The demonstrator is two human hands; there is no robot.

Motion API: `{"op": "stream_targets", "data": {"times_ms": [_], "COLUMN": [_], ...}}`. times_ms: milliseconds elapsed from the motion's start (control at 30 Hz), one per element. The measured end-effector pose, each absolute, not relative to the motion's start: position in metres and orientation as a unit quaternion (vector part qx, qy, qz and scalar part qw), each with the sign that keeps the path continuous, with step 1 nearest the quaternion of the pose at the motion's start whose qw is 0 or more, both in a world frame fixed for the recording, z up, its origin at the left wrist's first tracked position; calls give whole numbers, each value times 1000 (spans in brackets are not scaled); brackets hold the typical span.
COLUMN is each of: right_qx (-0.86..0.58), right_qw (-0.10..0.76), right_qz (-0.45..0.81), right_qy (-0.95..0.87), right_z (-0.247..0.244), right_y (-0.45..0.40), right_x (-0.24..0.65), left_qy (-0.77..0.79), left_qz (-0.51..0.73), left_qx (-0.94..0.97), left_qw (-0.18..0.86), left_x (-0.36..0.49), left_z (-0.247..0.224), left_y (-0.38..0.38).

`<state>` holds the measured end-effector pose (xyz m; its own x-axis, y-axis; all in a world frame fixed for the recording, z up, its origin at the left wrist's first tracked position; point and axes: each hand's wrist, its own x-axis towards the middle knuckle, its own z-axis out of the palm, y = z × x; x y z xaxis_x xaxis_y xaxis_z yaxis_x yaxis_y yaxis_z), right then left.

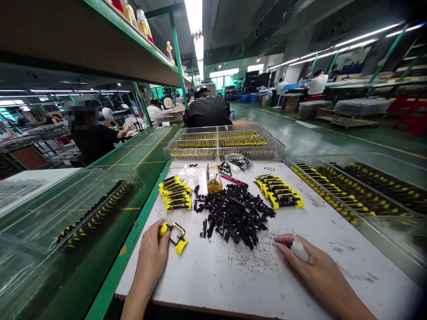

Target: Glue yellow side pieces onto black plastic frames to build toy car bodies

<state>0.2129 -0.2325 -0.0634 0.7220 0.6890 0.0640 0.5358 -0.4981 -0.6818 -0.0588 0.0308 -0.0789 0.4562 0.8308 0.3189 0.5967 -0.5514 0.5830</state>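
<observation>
White counter (200, 284) carries heaped black plastic parts (233, 213). Left hand's (151, 255) fingers grip a yellow-and-black plastic frame (175, 238) beside them; right hand's (320, 271) fingers curl around a white wad (299, 250).

We have passage along front of white worktop (213, 289) between left hand (151, 258) and right hand (310, 262). Heap of black plastic parts (233, 213) blocks straight reach forward. Either side of it, left pile (175, 193) and right pile (278, 191) of yellow-and-black parts narrow gaps. Clear plastic trays hem in worktop: left tray (110, 178), right tray (367, 155), far tray (196, 130).
</observation>
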Motion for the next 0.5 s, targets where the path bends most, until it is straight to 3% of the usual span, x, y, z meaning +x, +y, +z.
{"op": "stream_targets", "data": {"times_ms": [167, 367, 500], "right_qx": [-771, -654, -650], "right_qw": [334, 303, 221], "right_qz": [164, 126, 81], "right_qy": [-517, -682, -722], "right_z": [-38, -23, -33], "right_y": [-201, -127, -91], "right_x": [189, 161, 152], "left_qy": [495, 516, 532], "left_qz": [291, 316, 330], "left_qx": [748, 611, 541], "left_qw": [333, 511, 561], "left_x": [-81, -109, -122], "left_z": [-69, -57, -47], "left_y": [14, -4, -15]}}
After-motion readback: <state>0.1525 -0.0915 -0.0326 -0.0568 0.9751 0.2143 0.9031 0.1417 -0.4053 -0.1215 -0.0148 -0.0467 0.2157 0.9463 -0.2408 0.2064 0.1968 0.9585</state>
